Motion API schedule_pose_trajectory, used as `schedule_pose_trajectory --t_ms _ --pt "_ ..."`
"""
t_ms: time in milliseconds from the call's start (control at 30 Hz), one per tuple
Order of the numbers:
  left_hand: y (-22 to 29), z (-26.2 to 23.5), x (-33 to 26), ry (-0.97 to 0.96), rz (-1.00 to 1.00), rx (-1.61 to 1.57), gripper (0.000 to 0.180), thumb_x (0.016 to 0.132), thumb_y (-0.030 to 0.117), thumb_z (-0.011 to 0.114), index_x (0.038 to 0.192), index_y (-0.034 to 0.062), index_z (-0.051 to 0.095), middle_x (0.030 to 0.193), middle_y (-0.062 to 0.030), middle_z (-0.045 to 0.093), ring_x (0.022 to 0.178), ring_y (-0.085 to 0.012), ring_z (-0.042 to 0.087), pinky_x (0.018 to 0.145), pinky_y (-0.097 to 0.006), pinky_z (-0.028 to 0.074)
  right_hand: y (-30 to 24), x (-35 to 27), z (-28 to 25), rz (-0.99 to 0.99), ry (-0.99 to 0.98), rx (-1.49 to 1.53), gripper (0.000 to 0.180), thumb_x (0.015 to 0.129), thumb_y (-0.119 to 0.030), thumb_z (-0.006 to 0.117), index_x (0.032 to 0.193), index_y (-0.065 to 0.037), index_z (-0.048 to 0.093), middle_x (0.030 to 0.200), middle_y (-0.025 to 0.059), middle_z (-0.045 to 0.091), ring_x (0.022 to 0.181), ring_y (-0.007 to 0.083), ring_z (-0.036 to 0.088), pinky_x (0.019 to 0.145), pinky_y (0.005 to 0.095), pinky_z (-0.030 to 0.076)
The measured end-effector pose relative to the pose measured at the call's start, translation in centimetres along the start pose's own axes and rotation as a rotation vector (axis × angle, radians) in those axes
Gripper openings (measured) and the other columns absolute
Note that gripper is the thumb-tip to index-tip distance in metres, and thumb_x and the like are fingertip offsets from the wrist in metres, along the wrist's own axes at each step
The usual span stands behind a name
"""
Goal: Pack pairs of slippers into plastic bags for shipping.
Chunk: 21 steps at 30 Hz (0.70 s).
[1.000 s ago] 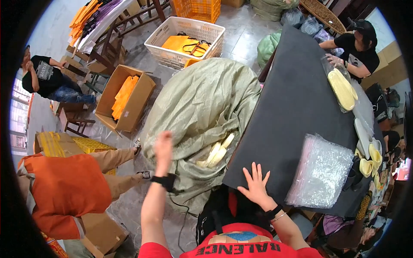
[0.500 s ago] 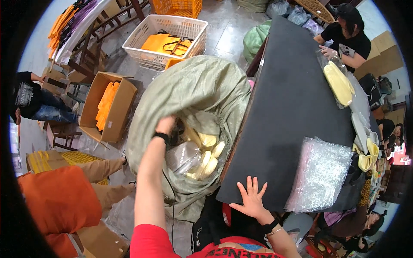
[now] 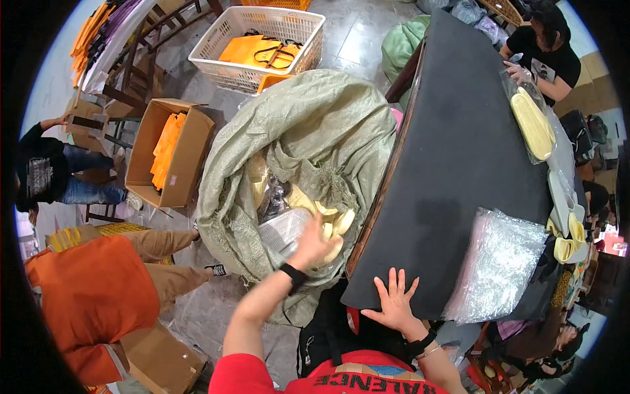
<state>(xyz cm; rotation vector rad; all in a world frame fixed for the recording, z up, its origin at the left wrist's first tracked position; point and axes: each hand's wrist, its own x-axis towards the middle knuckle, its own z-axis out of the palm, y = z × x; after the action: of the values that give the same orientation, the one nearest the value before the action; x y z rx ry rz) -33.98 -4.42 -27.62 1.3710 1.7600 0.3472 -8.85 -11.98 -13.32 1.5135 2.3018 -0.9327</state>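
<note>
A large grey-green woven sack stands with its mouth rolled back, and pale yellow slippers in clear plastic lie inside. My left hand is down in the sack over the slippers, beside a light grey slipper in a clear bag. Its fingers are smeared by motion, so whether they grip anything I cannot tell. My right hand rests flat with spread fingers on the near corner of the dark table. Close to it lies a stack of clear plastic bags.
Across the table a person handles a bagged yellow slipper pair. More slippers line the right edge. Left of the sack are a cardboard box and a white crate with orange bags; a person in orange is nearby.
My left hand has moved from the sack's left side toward me and to the right, over the slippers. My right hand stays on the table. The view has shifted slightly.
</note>
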Motion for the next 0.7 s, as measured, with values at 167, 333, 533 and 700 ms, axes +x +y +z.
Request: schedule_pose_trajectory --t_ms 167,333,533,700 --pt "4.4 3.7 0.4 -0.159 -0.232 0.232 0.088 0.07 0.039 0.063 0.139 0.0165 0.014 0.124 -0.0305 0.037 0.108 -0.0422 0.046 0.086 -0.048 0.04 0.1 -0.3 0.0 0.001 0.006 -0.019 0.085 0.07 -0.069 0.046 0.131 -0.011 0.036 0.14 0.0266 0.008 0.13 0.0433 -0.002 0.089 0.0689 -0.011" --pt "-0.1 1.9 5.9 -0.28 -0.224 0.237 0.05 0.07 0.022 0.055 0.119 0.0197 0.048 0.097 -0.0161 0.062 0.084 -0.0342 0.061 0.071 -0.044 0.048 -0.1 -0.3 0.1 -0.024 0.032 -0.037 0.084 0.071 -0.067 0.048 0.132 -0.011 0.035 0.141 0.026 0.007 0.13 0.0434 -0.001 0.089 0.0692 -0.011" --pt "0.6 2.4 3.4 -0.127 -0.284 0.187 0.035 0.073 0.029 0.059 0.107 0.0234 0.057 0.101 -0.0126 0.061 0.097 -0.0299 0.056 0.077 -0.053 0.04 0.0 -0.2 0.6 -0.018 0.03 -0.027 0.085 0.07 -0.064 0.053 0.134 -0.013 0.031 0.142 0.025 0.005 0.131 0.0432 -0.001 0.09 0.069 -0.01" --pt "-1.7 -1.9 -1.7 -0.03 0.007 0.039 0.031 0.077 0.033 0.058 0.105 0.0186 0.057 0.095 -0.0139 0.057 0.093 -0.0321 0.054 0.079 -0.042 0.043 -0.4 -0.5 0.1 -0.02 0.029 0.027 0.085 0.07 -0.058 0.058 0.136 -0.015 0.027 0.143 0.0231 0.003 0.131 0.0421 -0.003 0.091 0.0684 -0.01"
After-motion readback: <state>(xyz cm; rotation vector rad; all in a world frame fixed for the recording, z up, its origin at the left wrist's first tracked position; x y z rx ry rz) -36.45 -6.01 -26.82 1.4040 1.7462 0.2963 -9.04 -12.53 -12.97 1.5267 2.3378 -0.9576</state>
